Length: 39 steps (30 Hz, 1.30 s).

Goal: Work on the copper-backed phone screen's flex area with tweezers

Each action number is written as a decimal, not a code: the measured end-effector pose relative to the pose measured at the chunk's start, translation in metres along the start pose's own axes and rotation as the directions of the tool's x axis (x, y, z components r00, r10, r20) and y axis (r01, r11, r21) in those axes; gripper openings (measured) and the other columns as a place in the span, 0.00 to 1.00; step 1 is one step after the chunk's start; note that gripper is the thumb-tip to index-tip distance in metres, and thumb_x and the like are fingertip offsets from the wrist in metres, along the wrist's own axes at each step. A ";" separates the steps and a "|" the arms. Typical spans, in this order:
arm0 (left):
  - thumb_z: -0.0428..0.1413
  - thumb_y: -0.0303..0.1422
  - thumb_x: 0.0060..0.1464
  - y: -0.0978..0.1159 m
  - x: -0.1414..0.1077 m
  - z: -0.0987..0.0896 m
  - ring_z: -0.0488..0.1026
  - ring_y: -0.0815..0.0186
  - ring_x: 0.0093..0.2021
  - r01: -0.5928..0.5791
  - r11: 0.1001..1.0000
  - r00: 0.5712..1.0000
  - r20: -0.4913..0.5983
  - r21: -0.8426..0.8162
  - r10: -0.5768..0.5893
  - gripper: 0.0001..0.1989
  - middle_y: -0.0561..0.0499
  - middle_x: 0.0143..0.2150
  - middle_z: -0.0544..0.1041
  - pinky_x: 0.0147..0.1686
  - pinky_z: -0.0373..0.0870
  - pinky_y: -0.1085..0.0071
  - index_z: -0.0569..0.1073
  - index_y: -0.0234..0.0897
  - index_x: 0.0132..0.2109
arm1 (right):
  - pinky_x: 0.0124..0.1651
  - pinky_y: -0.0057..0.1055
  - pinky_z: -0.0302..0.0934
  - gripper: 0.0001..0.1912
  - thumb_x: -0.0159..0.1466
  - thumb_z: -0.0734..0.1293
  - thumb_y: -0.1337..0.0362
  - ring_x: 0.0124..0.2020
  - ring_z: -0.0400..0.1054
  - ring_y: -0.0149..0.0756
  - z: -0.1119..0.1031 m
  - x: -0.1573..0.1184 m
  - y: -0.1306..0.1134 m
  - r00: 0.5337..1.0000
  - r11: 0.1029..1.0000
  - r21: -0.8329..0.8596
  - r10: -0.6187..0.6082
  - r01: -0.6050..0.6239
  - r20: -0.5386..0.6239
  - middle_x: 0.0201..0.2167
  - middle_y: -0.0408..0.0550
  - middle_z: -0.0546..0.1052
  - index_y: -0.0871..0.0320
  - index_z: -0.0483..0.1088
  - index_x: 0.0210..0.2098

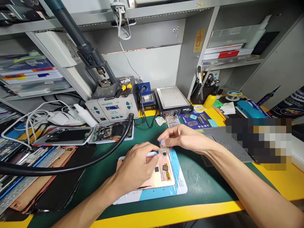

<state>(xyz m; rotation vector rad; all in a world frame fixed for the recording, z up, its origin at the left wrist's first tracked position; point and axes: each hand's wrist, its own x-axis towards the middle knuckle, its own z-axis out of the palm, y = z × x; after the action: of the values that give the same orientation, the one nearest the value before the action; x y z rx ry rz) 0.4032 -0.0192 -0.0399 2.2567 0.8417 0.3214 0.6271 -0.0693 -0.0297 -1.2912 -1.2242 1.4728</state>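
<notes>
My left hand (140, 161) is closed, thumb and forefinger pinching the edge of a small grey metal plate (163, 150). From the right, my right hand (177, 138) comes in with its fingertips closed on a small blue piece (162, 142) just above that plate. Most of the blue piece is hidden by my fingers, so its kind does not show. Under both hands lies a copper-coloured screen panel (152, 182), with a small dark square part (165, 167) and an orange flex cable (168, 176) on its right side. Beneath the panel is a blue and white pad (181, 185).
A thick black hose (95, 163) crosses the left side near opened phone parts (111, 132). At the back stand a soldering station (111, 107), a blue iron holder (144, 90) and a hot plate (173, 98). A perforated grey mat (228, 142) lies right.
</notes>
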 end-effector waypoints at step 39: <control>0.54 0.37 0.65 -0.002 -0.002 0.001 0.79 0.55 0.51 -0.012 1.000 1.000 -0.009 0.006 0.012 0.13 0.49 0.50 0.82 0.54 0.74 0.58 0.80 0.41 0.51 | 0.37 0.31 0.76 0.08 0.56 0.77 0.67 0.28 0.79 0.35 -0.022 -0.015 -0.006 0.983 0.992 0.021 0.128 -0.126 -0.134 0.28 0.46 0.85 0.59 0.84 0.37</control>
<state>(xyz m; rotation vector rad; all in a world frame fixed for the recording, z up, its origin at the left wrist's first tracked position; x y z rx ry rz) 0.4008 -0.0195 -0.0421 2.2678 0.8355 0.3352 0.6510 -0.0794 -0.0206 -1.4590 -1.0593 1.4534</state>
